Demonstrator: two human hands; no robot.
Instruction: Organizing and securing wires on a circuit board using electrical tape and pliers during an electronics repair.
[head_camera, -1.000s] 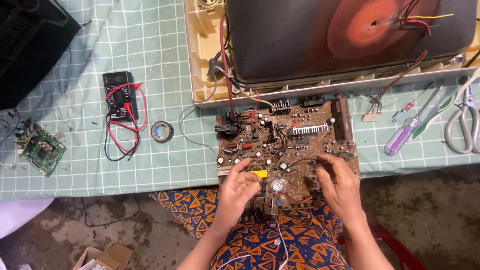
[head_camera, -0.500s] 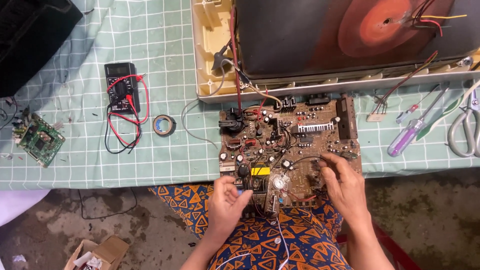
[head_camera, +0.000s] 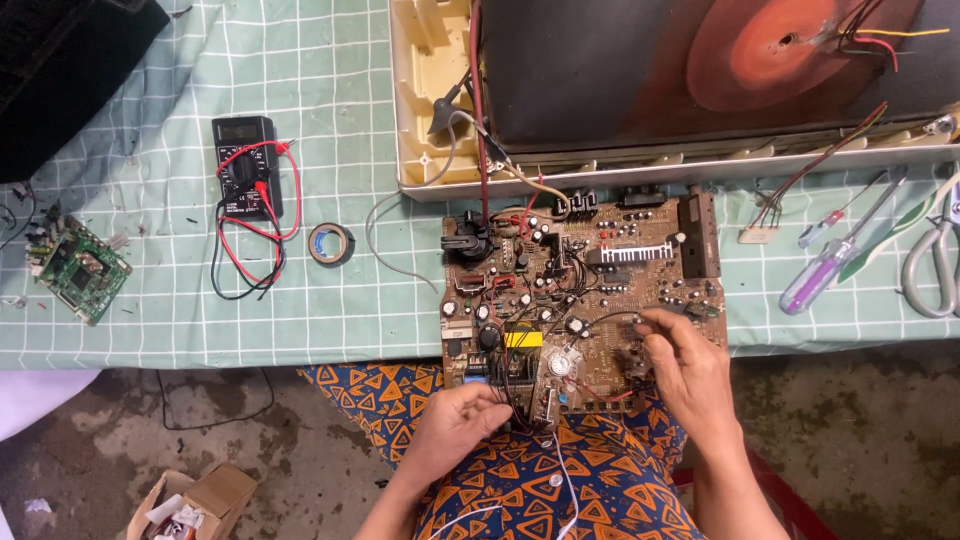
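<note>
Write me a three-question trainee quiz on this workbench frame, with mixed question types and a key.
1. True or false: the roll of tape lies between the black multimeter and the brown circuit board.
2. Which lies right of the board? A) small green board B) purple-handled screwdriver C) cardboard box
3. Fill in: the right hand touches the board near its ____ edge, while the left hand is at its near edge.

Key
1. True.
2. B. The small green board and the cardboard box are far to the left.
3. Right.
</note>
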